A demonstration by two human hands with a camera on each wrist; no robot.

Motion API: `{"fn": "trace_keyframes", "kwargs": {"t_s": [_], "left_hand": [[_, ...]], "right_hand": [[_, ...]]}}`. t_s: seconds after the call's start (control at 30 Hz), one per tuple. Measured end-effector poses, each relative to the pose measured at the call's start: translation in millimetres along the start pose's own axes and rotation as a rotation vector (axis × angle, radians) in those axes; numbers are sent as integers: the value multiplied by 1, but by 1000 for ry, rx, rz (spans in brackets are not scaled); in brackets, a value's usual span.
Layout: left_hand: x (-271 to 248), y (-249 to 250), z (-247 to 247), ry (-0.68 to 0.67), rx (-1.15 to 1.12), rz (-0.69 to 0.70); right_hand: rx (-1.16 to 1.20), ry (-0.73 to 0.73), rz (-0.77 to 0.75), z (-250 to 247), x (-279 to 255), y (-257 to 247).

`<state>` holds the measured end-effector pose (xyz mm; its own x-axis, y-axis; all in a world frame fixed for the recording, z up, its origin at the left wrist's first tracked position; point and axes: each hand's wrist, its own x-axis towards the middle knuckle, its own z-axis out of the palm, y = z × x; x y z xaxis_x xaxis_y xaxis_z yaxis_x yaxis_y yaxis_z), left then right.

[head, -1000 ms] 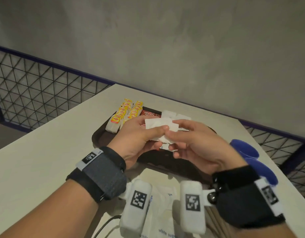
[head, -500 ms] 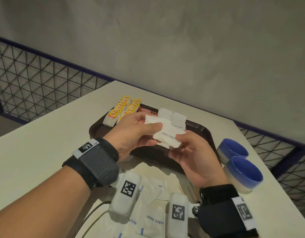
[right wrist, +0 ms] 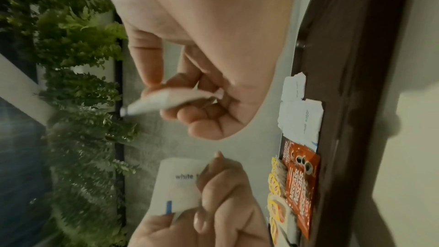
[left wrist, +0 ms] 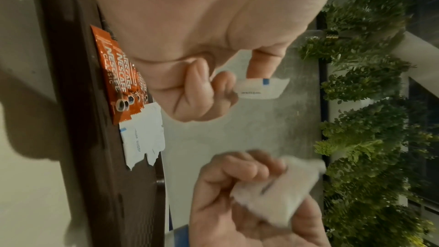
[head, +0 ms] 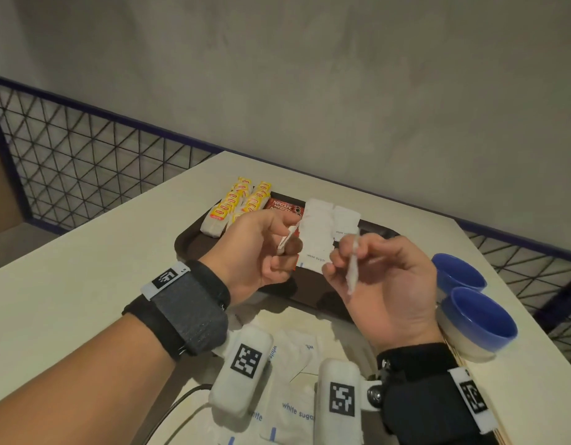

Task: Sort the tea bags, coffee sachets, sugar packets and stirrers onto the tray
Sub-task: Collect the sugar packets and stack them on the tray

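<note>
From the head view, the left hand [head: 261,248] and the right hand [head: 383,281] hover side by side, apart, above the near half of the dark brown plastic tray [head: 194,248], each grip pinching one white paper sugar packet. The left packet [head: 287,240] is seen edge-on between thumb and fingertips; the right packet [head: 353,268] stands edge-on too, its long axis running roughly away from the person. The row of white sugar packets already on the tray [head: 322,226] lies just ahead of both hands, beside the red coffee sachets [head: 282,205] and the yellow-tagged tea bags [head: 236,203], so either packet only needs to travel forward and down; the left hand looks slightly nearer. More sugar packets [head: 297,409] wait on the pale tabletop [head: 69,284] below the wrists, near two blue bowls [head: 476,319]. In the left wrist view, thumb and curled fingers clamp one end of the packet [left wrist: 261,87]. In the right wrist view, the fingers close round a blurred packet [right wrist: 161,102].
</note>
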<state>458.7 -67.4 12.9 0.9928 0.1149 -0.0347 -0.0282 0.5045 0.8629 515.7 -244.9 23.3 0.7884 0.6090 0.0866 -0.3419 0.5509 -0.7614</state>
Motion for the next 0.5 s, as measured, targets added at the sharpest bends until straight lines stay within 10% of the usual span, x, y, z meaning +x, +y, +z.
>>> {"fn": "trace_keyframes", "kwargs": {"t_s": [0.17,0.5], "left_hand": [[-6,-1,6,-225,14,-63],[-6,0,2,-169,127,-79]], "right_hand": [[-340,-91,-29,7,0,7],[-735,62,-215,5,3,12]]}}
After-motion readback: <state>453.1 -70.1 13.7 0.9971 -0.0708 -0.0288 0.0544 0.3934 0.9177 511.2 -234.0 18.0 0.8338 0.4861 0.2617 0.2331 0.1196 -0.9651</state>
